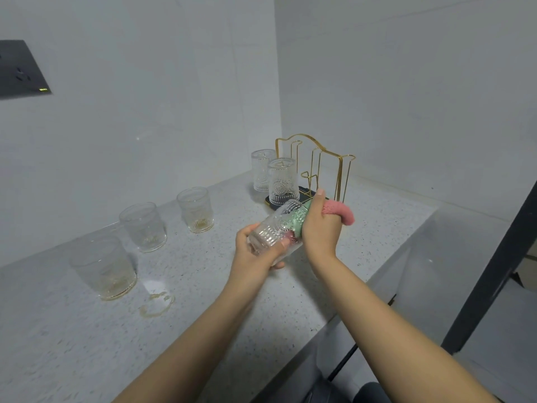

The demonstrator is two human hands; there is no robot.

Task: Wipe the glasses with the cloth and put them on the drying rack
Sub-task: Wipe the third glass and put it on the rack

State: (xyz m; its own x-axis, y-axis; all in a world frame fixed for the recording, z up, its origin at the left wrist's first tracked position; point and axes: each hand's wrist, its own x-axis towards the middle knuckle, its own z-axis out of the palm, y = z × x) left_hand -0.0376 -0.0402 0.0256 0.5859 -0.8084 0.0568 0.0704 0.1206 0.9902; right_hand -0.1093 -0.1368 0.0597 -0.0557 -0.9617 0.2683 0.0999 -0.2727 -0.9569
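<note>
Far left: dark wall socket panel point(21, 68), irrelevant. On the speckled grey stone tabletop point(72, 344), three clear embossed tumblers stand upright in a row, near-left to mid: first unwiped glass point(103, 267), second unwiped glass point(143, 226), third unwiped glass point(195, 209), all with yellowish residue at the base. A yellowish wet ring point(157, 305) sits just near-right of the first.

Centre: left hand point(255, 254) wraps the base end of the tilted clear embossed glass in hand point(277, 228), fingers curled round it, held above the tabletop. Right hand point(319, 225) is clamped on the pink-and-green knitted cloth point(340, 212), part of which is stuffed into the glass mouth. Judgement: wiping the inside, mid-step.

Far right of centre: gold wire drying rack on a dark tray point(328, 167), with two clear embossed tall glasses inverted on it, far one point(263, 170) and nearer one point(283, 181). So roughly two done, one in progress, three left.

Handling: glass is rigid, fragile, likely slick if wet; embossing helps friction. Hold the body low, near the base, not the rim. Cloth is soft and bunches easily. Risk: clinking against the racked glasses when seating it.
</note>
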